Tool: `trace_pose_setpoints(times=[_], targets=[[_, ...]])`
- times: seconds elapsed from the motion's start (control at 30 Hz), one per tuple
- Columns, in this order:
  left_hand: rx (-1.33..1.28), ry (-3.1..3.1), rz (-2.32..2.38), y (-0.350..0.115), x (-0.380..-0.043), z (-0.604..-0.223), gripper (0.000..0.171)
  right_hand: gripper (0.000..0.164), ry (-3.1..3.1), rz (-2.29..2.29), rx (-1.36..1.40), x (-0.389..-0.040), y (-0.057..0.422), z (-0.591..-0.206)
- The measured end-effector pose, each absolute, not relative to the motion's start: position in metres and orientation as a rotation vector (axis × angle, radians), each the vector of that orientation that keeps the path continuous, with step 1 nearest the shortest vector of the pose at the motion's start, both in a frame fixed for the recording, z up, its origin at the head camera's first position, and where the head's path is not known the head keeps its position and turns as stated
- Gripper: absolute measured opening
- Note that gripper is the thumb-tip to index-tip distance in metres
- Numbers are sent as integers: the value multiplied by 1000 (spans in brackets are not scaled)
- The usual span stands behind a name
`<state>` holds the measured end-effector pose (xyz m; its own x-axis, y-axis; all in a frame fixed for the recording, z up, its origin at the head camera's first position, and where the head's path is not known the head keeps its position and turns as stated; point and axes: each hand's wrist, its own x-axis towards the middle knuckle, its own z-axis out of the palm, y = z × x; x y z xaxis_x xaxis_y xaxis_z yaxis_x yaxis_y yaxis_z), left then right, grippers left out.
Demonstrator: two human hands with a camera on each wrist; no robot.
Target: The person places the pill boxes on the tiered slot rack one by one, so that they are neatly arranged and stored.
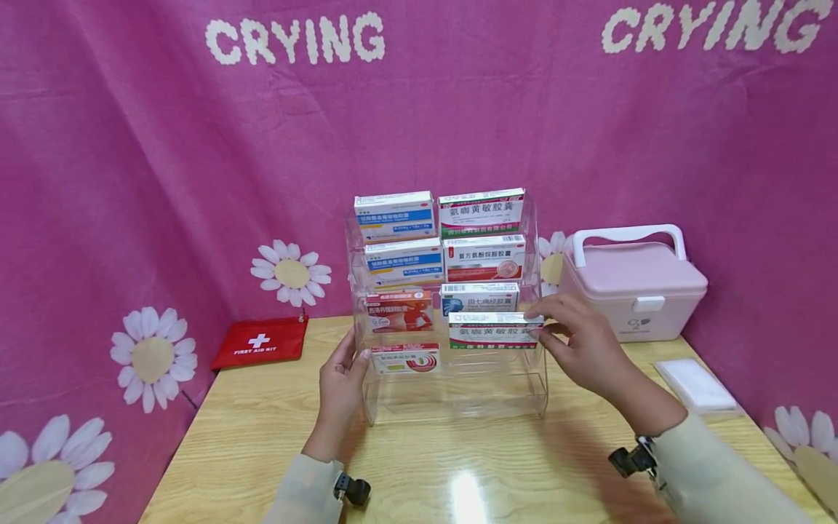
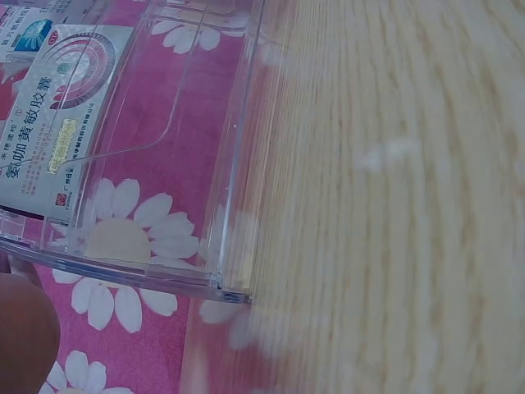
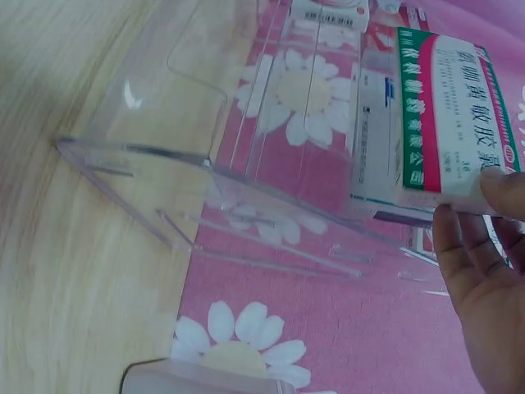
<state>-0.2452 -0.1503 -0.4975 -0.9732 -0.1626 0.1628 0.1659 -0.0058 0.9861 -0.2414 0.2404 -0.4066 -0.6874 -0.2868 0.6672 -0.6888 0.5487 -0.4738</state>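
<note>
A clear acrylic display rack (image 1: pixel 452 400) stands on the table, with several medicine boxes on its tiers. At its left side, my left hand (image 1: pixel 343 375) holds the rack's edge; only part of that hand shows in the left wrist view. My right hand (image 1: pixel 583 346) pinches the right end of a white, green and red medicine box (image 1: pixel 494 333) between thumb and fingers. This box (image 3: pixel 451 115) is in front of the rack's right column, partly covering a blue and white medicine box (image 1: pixel 481 297). Left of it sits a red and white medicine box (image 1: pixel 406 359) on a lower tier.
Behind my right hand stands a pink lidded case (image 1: pixel 635 291) with a white handle. A white flat packet (image 1: pixel 695 386) lies at the table's right. The red first aid pouch (image 1: pixel 260 343) is at the back left, against the pink curtain (image 1: pixel 458 109).
</note>
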Motion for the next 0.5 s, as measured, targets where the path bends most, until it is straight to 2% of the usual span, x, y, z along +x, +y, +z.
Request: trace_pose_setpoints(times=[0.27, 0.5], targets=[[-4, -2041, -2063, -150, -245, -496, 56, 43, -2199, 881, 789, -254, 237, -412], [-24, -1980, -2087, -149, -246, -496, 58, 40, -2273, 819, 809, -253, 227, -417]])
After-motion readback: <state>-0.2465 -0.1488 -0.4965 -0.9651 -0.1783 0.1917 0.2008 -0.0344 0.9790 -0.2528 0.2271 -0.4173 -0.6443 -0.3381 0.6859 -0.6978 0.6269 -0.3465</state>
